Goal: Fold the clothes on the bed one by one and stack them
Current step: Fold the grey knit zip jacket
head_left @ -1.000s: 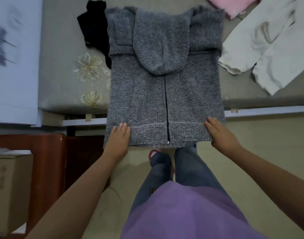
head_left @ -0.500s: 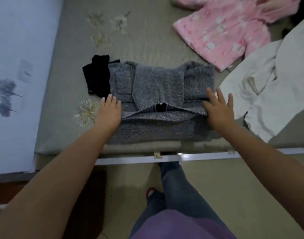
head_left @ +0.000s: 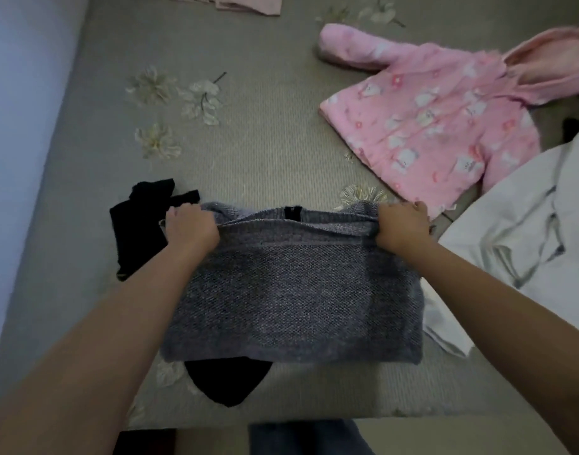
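Presently: fingers of the left hand [head_left: 191, 229] curled round the far-left corner of the grey knitted hoodie [head_left: 294, 297]; fingers of the right hand [head_left: 402, 227] curled round its far-right corner. Both grip the folded top edge, knuckles toward the camera.

Hoodie: folded, near the front edge of the bed [head_left: 265, 133], its long axis running left to right between the hands, body hanging toward the person. Neither hand is nearer; they hold level.

Black garment [head_left: 137, 231]: partly under the hoodie, showing at left and below the near edge, seemingly the stack's base; the next move is likely to lay the hoodie on it.

Pink hooded jacket [head_left: 429, 126]: unfolded, far right, well apart. White garment [head_left: 517, 231]: right, cut off by the frame.

Hidden: fingertips, tucked in the knit; whether the hoodie rests or hangs lifted cannot be told.
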A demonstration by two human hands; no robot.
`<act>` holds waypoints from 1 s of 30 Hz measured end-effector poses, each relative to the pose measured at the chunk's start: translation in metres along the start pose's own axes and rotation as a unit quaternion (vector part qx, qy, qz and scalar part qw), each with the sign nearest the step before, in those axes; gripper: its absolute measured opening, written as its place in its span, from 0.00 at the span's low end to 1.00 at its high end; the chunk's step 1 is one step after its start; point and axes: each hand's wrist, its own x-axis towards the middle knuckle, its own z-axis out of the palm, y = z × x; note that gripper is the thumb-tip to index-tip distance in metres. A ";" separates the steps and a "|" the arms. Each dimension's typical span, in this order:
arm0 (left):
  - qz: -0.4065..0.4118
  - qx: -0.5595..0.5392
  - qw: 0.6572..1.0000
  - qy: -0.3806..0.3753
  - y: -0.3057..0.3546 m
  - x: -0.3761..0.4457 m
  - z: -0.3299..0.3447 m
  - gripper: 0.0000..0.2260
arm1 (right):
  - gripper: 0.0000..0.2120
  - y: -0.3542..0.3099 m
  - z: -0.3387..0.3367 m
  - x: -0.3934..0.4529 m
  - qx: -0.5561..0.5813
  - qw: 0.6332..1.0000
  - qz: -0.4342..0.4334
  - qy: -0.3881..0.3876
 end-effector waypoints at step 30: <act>0.194 0.066 0.974 -0.096 0.043 0.089 0.042 0.37 | 0.49 -0.051 0.036 0.095 -0.046 0.975 -0.118 -0.185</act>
